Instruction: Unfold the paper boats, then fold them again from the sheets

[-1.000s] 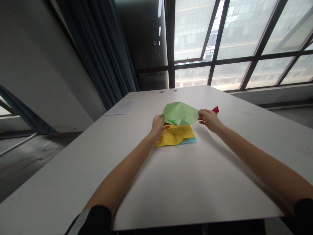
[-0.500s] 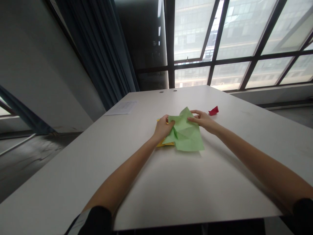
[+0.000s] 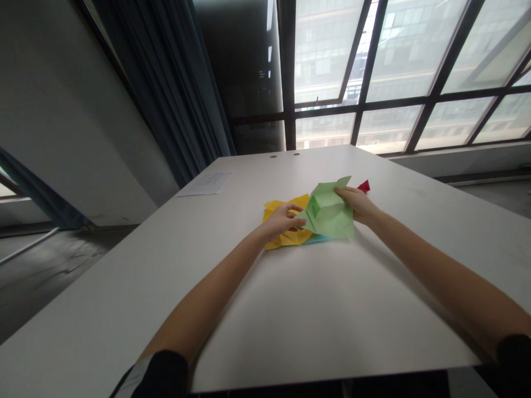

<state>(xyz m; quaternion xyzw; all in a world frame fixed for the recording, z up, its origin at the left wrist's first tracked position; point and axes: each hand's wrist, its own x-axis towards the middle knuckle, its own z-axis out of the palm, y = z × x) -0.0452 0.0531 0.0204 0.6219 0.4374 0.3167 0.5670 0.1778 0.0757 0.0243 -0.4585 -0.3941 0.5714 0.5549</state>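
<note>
A creased sheet of light green origami paper [image 3: 332, 218] is raised and tilted over the table in the head view. My right hand [image 3: 357, 203] grips its upper right edge, thumb in front and the other fingers hidden behind. At the sheet's left corner, my left hand [image 3: 284, 220] has that corner between thumb and fingers. Under the left hand lies a creased yellow paper [image 3: 292, 237], partly covered by the hand and the green sheet. A strip of light blue paper [image 3: 317, 240] shows beneath them.
A small folded red paper piece [image 3: 364, 186] lies just beyond my right hand, partly hidden by it. A printed white sheet [image 3: 204, 183] rests on the white table [image 3: 332, 309] at the far left. Windows and a dark blue curtain [image 3: 166, 83] stand behind.
The green paper has shifted right with my right hand and turned, uncovering more of the yellow paper and the blue strip. My left hand has moved slightly right, its fingers less tightly closed.
</note>
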